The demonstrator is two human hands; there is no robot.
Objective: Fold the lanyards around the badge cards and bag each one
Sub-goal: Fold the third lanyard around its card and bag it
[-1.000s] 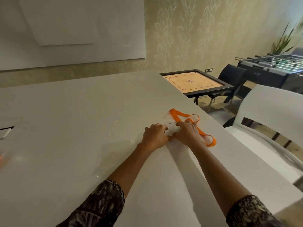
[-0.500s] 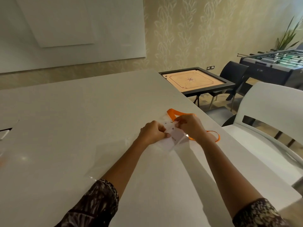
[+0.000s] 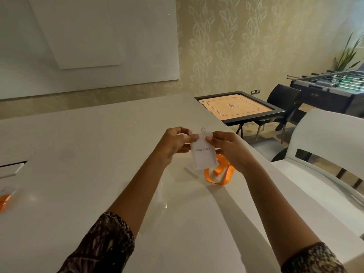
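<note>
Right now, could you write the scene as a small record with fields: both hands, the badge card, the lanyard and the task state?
left hand: pinches the badge card at its upper left edge
right hand: pinches the card at its upper right edge
badge card: upright, lifted above the table, print facing the camera, metal ring on top
lanyard: orange, hangs in loose loops below the card, not wrapped round it
task state: fold not yet done, card not bagged
</note>
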